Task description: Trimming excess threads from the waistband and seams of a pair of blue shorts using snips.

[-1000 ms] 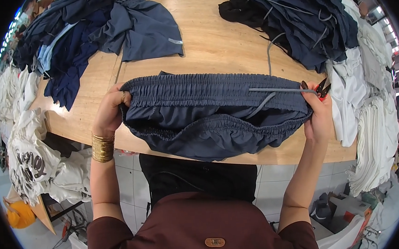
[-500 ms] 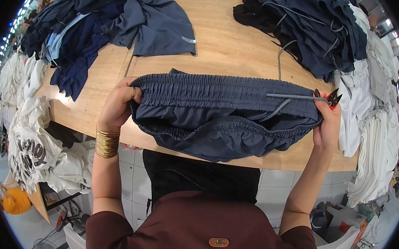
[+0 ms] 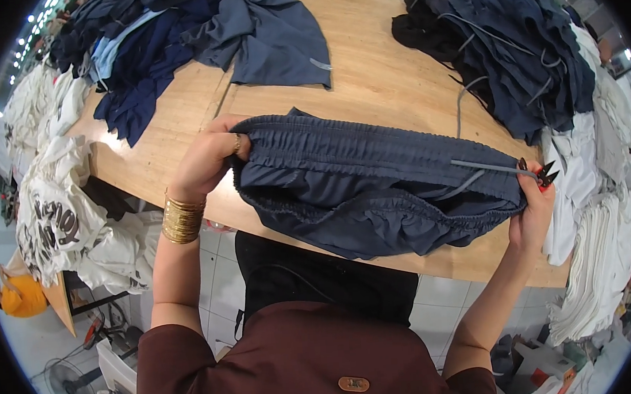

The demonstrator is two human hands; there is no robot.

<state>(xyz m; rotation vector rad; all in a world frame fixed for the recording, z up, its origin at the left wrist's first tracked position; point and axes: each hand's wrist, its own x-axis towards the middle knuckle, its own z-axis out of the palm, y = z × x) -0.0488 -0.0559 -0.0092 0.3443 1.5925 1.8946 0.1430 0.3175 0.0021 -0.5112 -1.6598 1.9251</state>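
Observation:
A pair of navy blue shorts [image 3: 373, 189] with an elastic waistband is stretched out flat over the near edge of a wooden table [image 3: 388, 82]. My left hand [image 3: 207, 161] grips the left end of the waistband; gold bangles sit on that wrist. At the right end, my right hand [image 3: 532, 207] pinches the waistband and also holds small red-handled thread snips [image 3: 544, 174]. A grey drawstring [image 3: 485, 170] lies across the shorts toward the snips.
Heaps of dark blue garments [image 3: 172, 31] lie at the table's far left and dark garments [image 3: 510, 44] at the far right. White garments [image 3: 53, 208] hang off the left side and white folded stacks [image 3: 601, 206] on the right. A fan [image 3: 69, 382] stands on the floor.
The shorts and both hands have shifted slightly rightward and nearer in view as the head moved. The grip on both waistband ends is unchanged.

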